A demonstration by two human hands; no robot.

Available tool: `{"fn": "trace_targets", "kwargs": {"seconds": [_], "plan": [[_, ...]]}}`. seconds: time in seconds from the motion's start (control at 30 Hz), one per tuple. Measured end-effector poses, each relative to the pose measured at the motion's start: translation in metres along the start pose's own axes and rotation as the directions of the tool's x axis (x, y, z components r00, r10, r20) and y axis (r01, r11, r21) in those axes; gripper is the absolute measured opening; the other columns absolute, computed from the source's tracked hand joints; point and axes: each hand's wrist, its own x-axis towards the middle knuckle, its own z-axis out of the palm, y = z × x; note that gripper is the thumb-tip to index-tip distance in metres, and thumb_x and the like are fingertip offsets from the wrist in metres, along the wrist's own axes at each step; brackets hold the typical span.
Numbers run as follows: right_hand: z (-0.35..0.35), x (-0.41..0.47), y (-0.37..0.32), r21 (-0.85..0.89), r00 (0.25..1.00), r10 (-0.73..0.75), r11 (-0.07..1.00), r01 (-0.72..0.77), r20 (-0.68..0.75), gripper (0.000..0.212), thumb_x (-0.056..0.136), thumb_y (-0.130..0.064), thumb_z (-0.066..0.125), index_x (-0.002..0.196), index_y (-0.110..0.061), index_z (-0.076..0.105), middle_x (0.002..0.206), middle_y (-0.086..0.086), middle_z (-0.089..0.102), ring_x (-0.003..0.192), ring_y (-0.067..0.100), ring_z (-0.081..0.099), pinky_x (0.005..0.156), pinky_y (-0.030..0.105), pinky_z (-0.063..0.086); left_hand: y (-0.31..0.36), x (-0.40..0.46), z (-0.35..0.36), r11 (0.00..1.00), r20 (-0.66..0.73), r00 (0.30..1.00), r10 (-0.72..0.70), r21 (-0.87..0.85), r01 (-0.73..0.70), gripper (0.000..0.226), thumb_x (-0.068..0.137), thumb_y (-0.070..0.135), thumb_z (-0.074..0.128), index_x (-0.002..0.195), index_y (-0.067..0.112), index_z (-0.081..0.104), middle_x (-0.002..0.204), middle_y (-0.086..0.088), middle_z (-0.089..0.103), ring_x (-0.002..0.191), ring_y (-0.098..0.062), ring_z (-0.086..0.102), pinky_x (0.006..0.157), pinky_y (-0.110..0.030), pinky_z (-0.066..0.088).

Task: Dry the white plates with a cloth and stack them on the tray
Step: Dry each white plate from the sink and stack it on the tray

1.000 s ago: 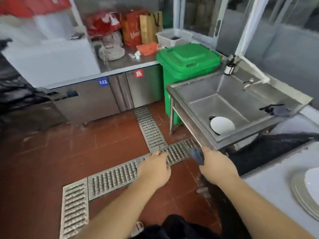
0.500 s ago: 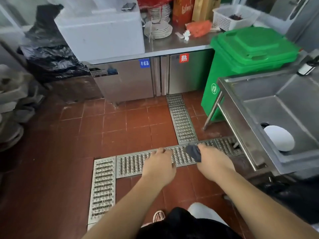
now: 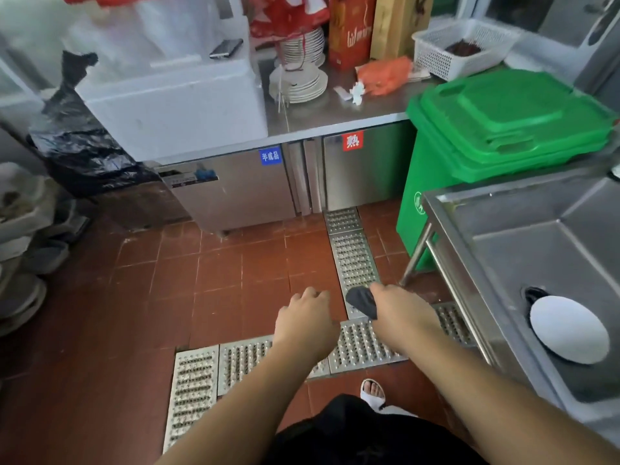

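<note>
My right hand (image 3: 401,313) grips a small dark cloth (image 3: 362,301), which sticks out on the thumb side. My left hand (image 3: 307,318) hangs beside it with fingers loosely curled and nothing in it. Both hands are held out over the red tiled floor and the metal drain grate (image 3: 352,260). One white plate (image 3: 568,328) lies in the steel sink (image 3: 469,209) at the right, over the drain. Stacks of white plates (image 3: 300,80) stand on the far steel counter. No tray is in view.
A green lidded bin (image 3: 503,129) stands between the sink and the counter cabinets (image 3: 235,189). A white foam box (image 3: 174,105), paper bags and a white basket (image 3: 463,48) crowd the counter. Black bags (image 3: 84,152) and stacked crockery sit at the left.
The view has swung left, away from the table with plates and toward the far counter. Both hands keep their pose; the cloth stays in my right hand.
</note>
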Motion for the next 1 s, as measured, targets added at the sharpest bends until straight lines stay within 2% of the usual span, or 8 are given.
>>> {"fn": "trace_targets", "kwargs": {"seconds": [0.1, 0.37, 0.47, 0.57, 0.73, 0.77, 0.87, 1.0], "plan": [[-0.027, 0.033, 0.029, -0.015, 0.999, -0.012, 1.0, 0.012, -0.029, 0.036, 0.093, -0.012, 0.067, 0.123, -0.025, 0.05, 0.11, 0.0, 0.066, 0.097, 0.026, 0.07, 0.078, 0.043, 0.062, 0.032, 0.041, -0.021, 1.0, -0.034, 0.999, -0.01, -0.006, 0.01, 0.029, 0.097, 0.029, 0.05, 0.124, 0.02, 0.055, 0.13, -0.005, 0.058, 0.121, -0.032, 0.055, 0.093, -0.049, 0.049], [-0.05, 0.088, 0.097, 0.06, 0.998, 0.04, 0.998, -0.037, -0.048, 0.032, 0.093, -0.015, 0.07, 0.117, -0.025, 0.051, 0.109, -0.001, 0.069, 0.092, 0.025, 0.072, 0.077, 0.042, 0.062, 0.086, 0.118, -0.034, 0.999, 0.011, 0.999, 0.042, 0.021, -0.042, 0.043, 0.095, 0.029, 0.049, 0.138, 0.026, 0.053, 0.137, -0.002, 0.057, 0.124, -0.03, 0.055, 0.098, -0.049, 0.051], [-0.054, 0.103, 0.122, 0.093, 0.993, 0.113, 0.99, -0.109, -0.038, 0.03, 0.094, -0.016, 0.069, 0.116, -0.025, 0.05, 0.109, -0.001, 0.069, 0.092, 0.027, 0.071, 0.077, 0.045, 0.063, 0.105, 0.15, -0.035, 0.995, 0.046, 0.995, 0.093, 0.041, -0.095, 0.039, 0.094, 0.029, 0.049, 0.132, 0.025, 0.055, 0.134, -0.002, 0.058, 0.122, -0.029, 0.056, 0.096, -0.049, 0.052], [-0.059, 0.118, 0.146, 0.122, 0.982, 0.186, 0.975, -0.184, -0.013, 0.033, 0.093, -0.015, 0.065, 0.122, -0.023, 0.052, 0.109, 0.0, 0.069, 0.093, 0.027, 0.068, 0.079, 0.044, 0.062, 0.125, 0.183, -0.037, 0.984, 0.089, 0.983, 0.161, 0.055, -0.167, 0.046, 0.095, 0.031, 0.05, 0.14, 0.027, 0.053, 0.14, -0.001, 0.056, 0.128, -0.029, 0.054, 0.099, -0.05, 0.05], [-0.075, 0.149, 0.185, 0.133, 0.926, 0.378, 0.917, -0.377, 0.019, 0.037, 0.093, -0.019, 0.065, 0.128, -0.021, 0.052, 0.104, 0.002, 0.064, 0.09, 0.028, 0.067, 0.073, 0.042, 0.059, 0.162, 0.246, -0.053, 0.929, 0.157, 0.929, 0.334, 0.108, -0.353, 0.043, 0.096, 0.034, 0.051, 0.138, 0.025, 0.054, 0.137, -0.003, 0.057, 0.126, -0.03, 0.054, 0.097, -0.051, 0.05], [-0.079, 0.155, 0.191, 0.153, 0.907, 0.42, 0.895, -0.419, 0.024, 0.034, 0.093, -0.017, 0.063, 0.125, -0.021, 0.052, 0.099, 0.001, 0.06, 0.086, 0.028, 0.064, 0.069, 0.04, 0.055, 0.17, 0.259, -0.06, 0.913, 0.171, 0.914, 0.367, 0.118, -0.389, 0.046, 0.095, 0.041, 0.046, 0.138, 0.025, 0.055, 0.137, -0.004, 0.057, 0.126, -0.03, 0.055, 0.098, -0.051, 0.051], [-0.092, 0.174, 0.209, 0.178, 0.854, 0.52, 0.838, -0.516, 0.029, 0.032, 0.092, -0.014, 0.058, 0.123, -0.023, 0.052, 0.098, 0.001, 0.058, 0.085, 0.03, 0.061, 0.066, 0.036, 0.047, 0.196, 0.291, -0.086, 0.862, 0.201, 0.859, 0.472, 0.101, -0.497, 0.09, 0.074, 0.069, 0.017, 0.145, 0.025, 0.051, 0.138, -0.005, 0.056, 0.128, -0.031, 0.055, 0.097, -0.049, 0.052], [-0.101, 0.186, 0.228, 0.242, 0.789, 0.613, 0.758, -0.606, 0.055, 0.031, 0.089, -0.02, 0.06, 0.119, -0.022, 0.051, 0.109, 0.005, 0.065, 0.097, 0.033, 0.069, 0.069, 0.036, 0.049, 0.226, 0.34, -0.087, 0.759, 0.233, 0.771, 0.592, 0.158, -0.631, 0.043, 0.095, 0.042, 0.053, 0.134, 0.024, 0.057, 0.131, -0.005, 0.059, 0.122, -0.031, 0.058, 0.093, -0.048, 0.055]]}}
